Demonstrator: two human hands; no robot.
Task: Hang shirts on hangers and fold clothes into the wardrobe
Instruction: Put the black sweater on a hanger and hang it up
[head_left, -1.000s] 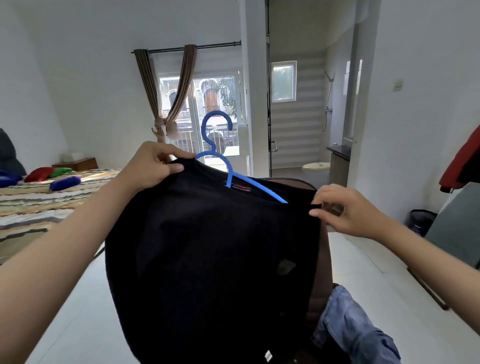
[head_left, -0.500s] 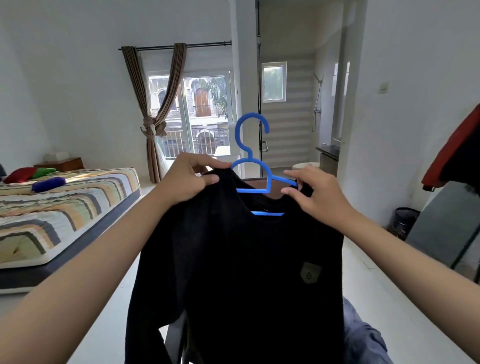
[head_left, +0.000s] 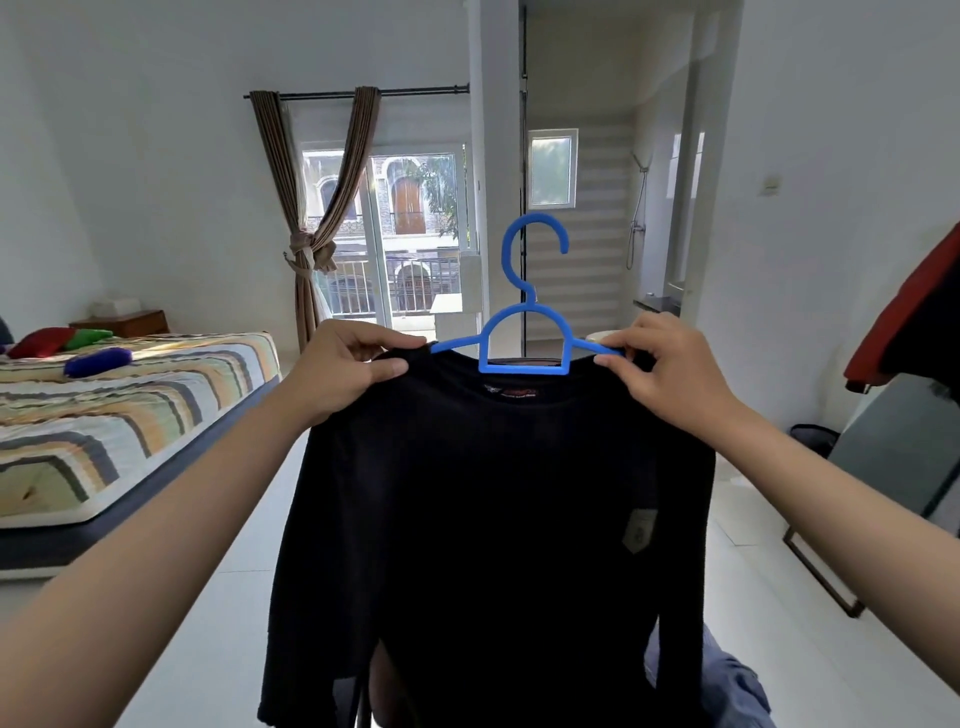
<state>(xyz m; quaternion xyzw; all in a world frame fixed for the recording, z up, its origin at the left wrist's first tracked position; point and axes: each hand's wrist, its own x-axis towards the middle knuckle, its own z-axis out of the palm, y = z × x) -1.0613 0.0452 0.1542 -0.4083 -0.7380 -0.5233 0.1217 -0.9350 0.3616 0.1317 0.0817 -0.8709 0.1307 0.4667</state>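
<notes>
The left hand (head_left: 345, 371) pinches the left shoulder of the black shirt (head_left: 498, 519) between thumb and curled fingers, just beside the collar. The right hand (head_left: 667, 374) pinches the right shoulder the same way, its fingertips closing over the end of the blue hanger (head_left: 524, 332) where the arm meets the fabric. Both hands are closed on cloth; neither is free.

The shirt is held up in the air in front of the person, above the floor (head_left: 234, 597), not resting on anything. The hanger sits inside the collar: the crossbar shows in the neck opening above the label, and the hook stands upright above it. The left arm of the hanger is bare from the neck out to the thumb, so the shoulder there appears not fully seated.

Handling judgement: the shirt is soft, limp and light. It drapes straight down and offers no stiffness, so it will follow the hanger. The knit should slide readily on the smooth plastic arms. The hanger is rigid and light; the thin hook is the natural carrying point once both shoulders are settled. Until then, grip at the shoulder seams.

Beyond the hands: a striped bed (head_left: 130, 405) at left, a red garment (head_left: 914, 322) at the right edge, blue denim (head_left: 737, 691) at the bottom edge.
</notes>
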